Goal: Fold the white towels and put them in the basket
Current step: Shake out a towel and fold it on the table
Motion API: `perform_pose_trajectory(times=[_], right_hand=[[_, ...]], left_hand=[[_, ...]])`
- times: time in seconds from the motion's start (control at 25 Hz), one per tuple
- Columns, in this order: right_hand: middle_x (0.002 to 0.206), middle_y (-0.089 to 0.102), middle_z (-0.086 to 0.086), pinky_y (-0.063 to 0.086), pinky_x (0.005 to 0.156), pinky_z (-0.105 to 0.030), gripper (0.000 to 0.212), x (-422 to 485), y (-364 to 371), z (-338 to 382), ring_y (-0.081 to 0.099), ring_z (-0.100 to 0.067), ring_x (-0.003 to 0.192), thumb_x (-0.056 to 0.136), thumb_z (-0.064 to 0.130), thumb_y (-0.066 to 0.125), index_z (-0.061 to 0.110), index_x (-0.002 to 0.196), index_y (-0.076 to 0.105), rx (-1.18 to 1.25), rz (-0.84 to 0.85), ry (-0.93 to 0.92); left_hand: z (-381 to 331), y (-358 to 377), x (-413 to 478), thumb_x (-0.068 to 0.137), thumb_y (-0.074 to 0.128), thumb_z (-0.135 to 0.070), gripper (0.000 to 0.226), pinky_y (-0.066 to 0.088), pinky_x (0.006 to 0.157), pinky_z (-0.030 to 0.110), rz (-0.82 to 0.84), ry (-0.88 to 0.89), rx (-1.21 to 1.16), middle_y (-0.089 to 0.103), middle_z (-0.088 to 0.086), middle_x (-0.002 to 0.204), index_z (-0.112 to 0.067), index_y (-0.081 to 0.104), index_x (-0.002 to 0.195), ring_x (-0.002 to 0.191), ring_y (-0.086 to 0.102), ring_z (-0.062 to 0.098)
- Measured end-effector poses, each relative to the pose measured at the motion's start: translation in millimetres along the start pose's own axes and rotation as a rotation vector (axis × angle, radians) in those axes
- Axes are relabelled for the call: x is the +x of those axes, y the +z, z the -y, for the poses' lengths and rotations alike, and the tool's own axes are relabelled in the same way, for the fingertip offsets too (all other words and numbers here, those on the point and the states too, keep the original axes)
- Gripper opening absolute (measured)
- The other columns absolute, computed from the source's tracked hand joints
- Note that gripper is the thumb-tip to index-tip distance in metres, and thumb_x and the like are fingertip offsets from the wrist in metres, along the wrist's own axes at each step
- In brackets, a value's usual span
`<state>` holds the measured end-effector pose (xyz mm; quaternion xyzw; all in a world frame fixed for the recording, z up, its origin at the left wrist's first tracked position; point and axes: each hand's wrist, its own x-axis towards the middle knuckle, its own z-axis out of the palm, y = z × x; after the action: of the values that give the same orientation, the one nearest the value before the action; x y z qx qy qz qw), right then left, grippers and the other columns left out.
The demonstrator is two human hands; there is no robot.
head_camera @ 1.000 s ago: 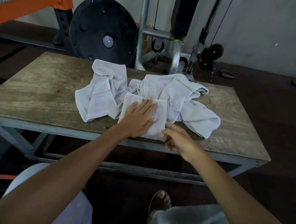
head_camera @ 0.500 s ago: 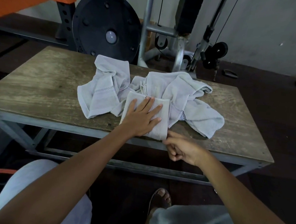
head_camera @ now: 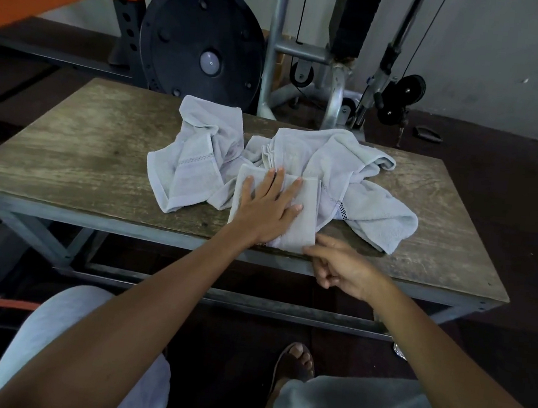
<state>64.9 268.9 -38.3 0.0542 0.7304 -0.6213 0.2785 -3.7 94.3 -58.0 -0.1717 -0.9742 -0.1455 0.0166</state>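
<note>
Two loose towels (head_camera: 196, 160) on worn wooden table (head_camera: 78, 152), gym room.

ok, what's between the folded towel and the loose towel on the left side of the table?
Head view: no bare table. A rumpled towel fold bridges the folded towel and the loose towel, and it touches both.

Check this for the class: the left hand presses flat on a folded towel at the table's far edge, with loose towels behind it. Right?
Not quite. In the head view the left hand presses the folded towel at the table's near edge, not far. Loose towels do lie behind.
</note>
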Motion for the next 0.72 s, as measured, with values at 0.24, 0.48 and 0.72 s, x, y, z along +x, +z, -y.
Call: perform_pose_trajectory(times=[0.24, 0.48, 0.72], right_hand=[[0.048, 0.052, -0.001, 0.021, 0.033, -0.018, 0.016, -6.5, 1.7, 6.9, 0.046, -0.013, 0.036, 0.093, 0.029, 0.057, 0.02, 0.106, 0.057, -0.225, -0.037, 0.048], [0.044, 0.039, 0.001, 0.018, 0.032, -0.018, 0.007, -4.5, -8.8, 8.0, 0.037, -0.011, 0.033, 0.094, 0.018, 0.055, 0.012, 0.094, 0.056, -0.039, -0.036, 0.05], [0.043, 0.034, -0.001, 0.013, 0.039, -0.024, 0.012, -9.9, -14.6, 5.6, 0.031, -0.012, 0.03, 0.095, 0.023, 0.053, 0.014, 0.087, 0.052, -0.101, 0.07, 0.119]], left_hand=[[-2.2, 12.0, 4.0, 0.095, 0.014, -0.057, 0.061, -0.007, 0.113, 0.056, -0.067, -0.022, 0.119, -0.007, 0.006, 0.16, -0.034, -0.001, 0.15, 0.147, -0.007, 0.023], [-7.0, 16.9, 5.0, 0.095, 0.017, -0.057, 0.062, -0.004, 0.112, 0.059, -0.136, -0.027, 0.134, 0.002, 0.007, 0.16, -0.032, 0.007, 0.15, 0.147, -0.001, 0.026], [-5.0, 18.4, 6.1, 0.095, 0.019, -0.057, 0.061, -0.003, 0.112, 0.06, -0.132, -0.025, 0.16, 0.002, 0.006, 0.16, -0.032, 0.008, 0.15, 0.147, -0.002, 0.027]])
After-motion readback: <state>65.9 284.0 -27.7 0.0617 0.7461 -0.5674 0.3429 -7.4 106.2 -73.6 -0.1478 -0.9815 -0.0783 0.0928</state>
